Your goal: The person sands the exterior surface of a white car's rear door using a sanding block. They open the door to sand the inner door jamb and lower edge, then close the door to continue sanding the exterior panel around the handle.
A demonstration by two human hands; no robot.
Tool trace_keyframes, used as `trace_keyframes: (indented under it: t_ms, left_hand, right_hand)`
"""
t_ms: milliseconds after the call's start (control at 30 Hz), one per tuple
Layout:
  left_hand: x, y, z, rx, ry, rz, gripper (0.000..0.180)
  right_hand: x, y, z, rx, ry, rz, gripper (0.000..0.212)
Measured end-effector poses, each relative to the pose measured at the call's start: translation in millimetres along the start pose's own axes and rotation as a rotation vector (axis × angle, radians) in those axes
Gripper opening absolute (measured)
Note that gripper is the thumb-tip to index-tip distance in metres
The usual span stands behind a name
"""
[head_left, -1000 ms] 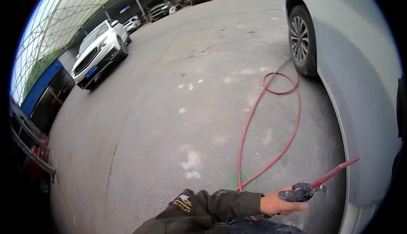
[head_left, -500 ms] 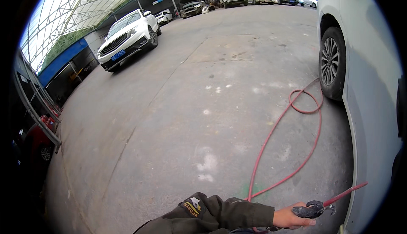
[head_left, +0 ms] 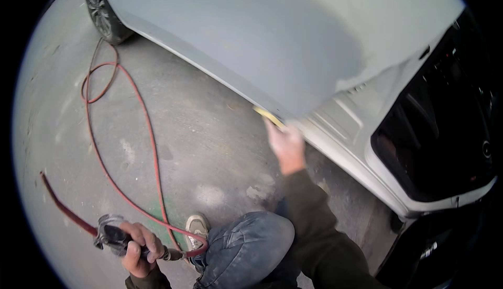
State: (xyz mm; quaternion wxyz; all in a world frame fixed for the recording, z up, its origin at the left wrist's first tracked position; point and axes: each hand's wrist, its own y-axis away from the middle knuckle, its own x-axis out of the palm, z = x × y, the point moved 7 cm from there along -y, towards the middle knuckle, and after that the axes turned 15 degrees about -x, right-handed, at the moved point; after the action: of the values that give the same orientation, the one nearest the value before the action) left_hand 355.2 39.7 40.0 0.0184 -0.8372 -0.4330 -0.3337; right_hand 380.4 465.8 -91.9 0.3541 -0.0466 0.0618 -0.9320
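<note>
Nearest to us, our left hand (head_left: 137,247) is closed around a small dark air tool with a round metal head (head_left: 112,235), held low at the near left, just above the grey concrete floor (head_left: 209,147). A second ago that tool sat out at the right, in the only hand we could see; now it hangs idle at our side, fed by the long red air hose (head_left: 149,147) that loops away across the floor toward the far left. Beside it we see our beige shoe (head_left: 197,227) and our bent knee in blue denim (head_left: 246,252).

Farther out, our right hand (head_left: 285,143) has come up and presses a flat yellow sanding pad (head_left: 270,117) against the lower edge of the pale grey car body panel (head_left: 272,43), fingers wrapped over it. The view has swung from the open yard to this panel, so we judge hand work on the edge is now under way. At the far left stands the dark car wheel (head_left: 102,9).
</note>
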Motion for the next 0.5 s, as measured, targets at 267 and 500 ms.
trace_keyframes:
  t_ms: [267, 500]
  left_hand:
    - [27, 22, 7, 0.007, -0.128, 0.031, 0.033]
    - [49, 3, 18, -0.119, -0.19, 0.024, 0.038]
  right_hand:
    - [-11, 31, 2, 0.312, -1.169, -0.44, 0.056]
    - [-245, 112, 19, 0.139, -0.811, -0.547, 0.05]
